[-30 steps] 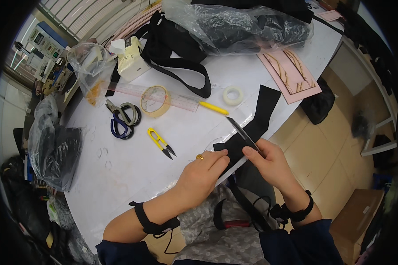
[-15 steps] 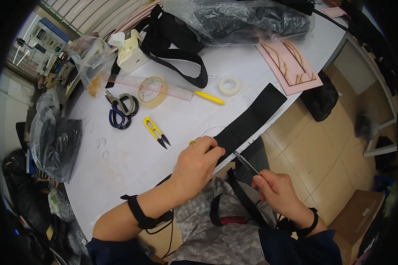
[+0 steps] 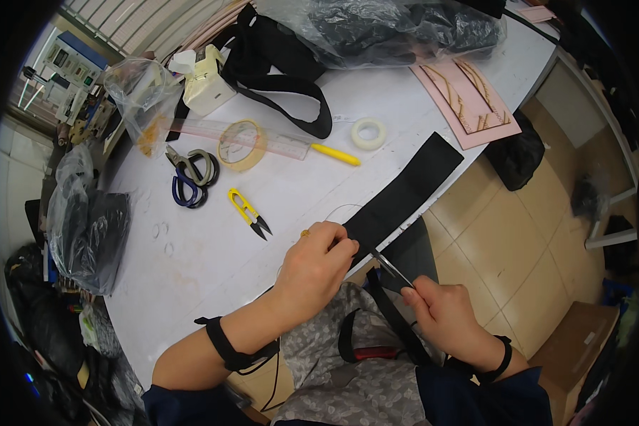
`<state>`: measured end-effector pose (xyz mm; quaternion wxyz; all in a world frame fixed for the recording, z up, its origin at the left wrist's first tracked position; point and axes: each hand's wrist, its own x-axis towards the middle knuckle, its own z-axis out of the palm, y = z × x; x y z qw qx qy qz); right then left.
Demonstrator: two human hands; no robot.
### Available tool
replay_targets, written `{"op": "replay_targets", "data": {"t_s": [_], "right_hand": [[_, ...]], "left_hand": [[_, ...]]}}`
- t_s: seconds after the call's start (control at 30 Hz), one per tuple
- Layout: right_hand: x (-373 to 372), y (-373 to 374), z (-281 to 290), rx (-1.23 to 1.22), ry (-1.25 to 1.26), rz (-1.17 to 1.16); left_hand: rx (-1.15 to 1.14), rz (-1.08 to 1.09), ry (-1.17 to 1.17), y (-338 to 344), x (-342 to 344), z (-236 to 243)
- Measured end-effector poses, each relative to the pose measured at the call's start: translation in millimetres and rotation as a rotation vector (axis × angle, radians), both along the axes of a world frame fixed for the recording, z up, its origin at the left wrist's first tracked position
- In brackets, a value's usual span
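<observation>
A wide black fabric strip (image 3: 408,188) lies slantwise along the table's front right edge. My left hand (image 3: 316,266) is closed on its near end, thumb and fingers pinched together. Closed round the handles of metal scissors (image 3: 392,270), my right hand (image 3: 444,309) is just past the table edge. The scissor tips meet the strip beside my left fingertips; whether they bite into it is hard to see. To the left lie yellow thread snips (image 3: 248,213) and scissors with dark blue and grey handles (image 3: 194,176).
On the white table (image 3: 192,263) are a tape roll (image 3: 241,145), a clear ruler (image 3: 287,145), a yellow pen (image 3: 336,154) and a white ring-shaped roll (image 3: 368,133). Behind them are black straps (image 3: 319,128) and a plastic-wrapped bundle (image 3: 397,35). A pink board (image 3: 468,106) overhangs the right edge.
The scissors and my right hand have shifted slightly left, and two blades now show apart. My left hand keeps its hold on the strip, almost unmoved.
</observation>
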<state>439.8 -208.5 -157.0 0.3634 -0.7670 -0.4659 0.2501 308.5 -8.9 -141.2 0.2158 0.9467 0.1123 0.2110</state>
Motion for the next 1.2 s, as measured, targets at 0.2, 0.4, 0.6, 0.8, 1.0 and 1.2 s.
{"op": "replay_targets", "data": {"t_s": [0.2, 0.4, 0.6, 0.8, 1.0, 1.2], "right_hand": [[-7, 2, 10, -0.036, -0.147, 0.032], [-14, -2, 2, -0.066, 0.054, 0.046], [-2, 7, 21, -0.206, 0.626, 0.032], [-10, 3, 18, -0.204, 0.576, 0.050], [-5, 1, 18, -0.299, 0.677, 0.049], [1, -1, 8, -0.125, 0.759, -0.061]], "left_hand": [[0.028, -0.005, 0.005, 0, 2, 2], [0.011, -0.011, 0.003, -1, 3, 5], [0.020, -0.006, 0.004, -2, 2, 6], [0.016, -0.007, 0.006, -2, 2, 6], [-0.067, 0.035, 0.040, -2, 1, 8], [-0.080, -0.002, 0.118, 5, -7, 12]]}}
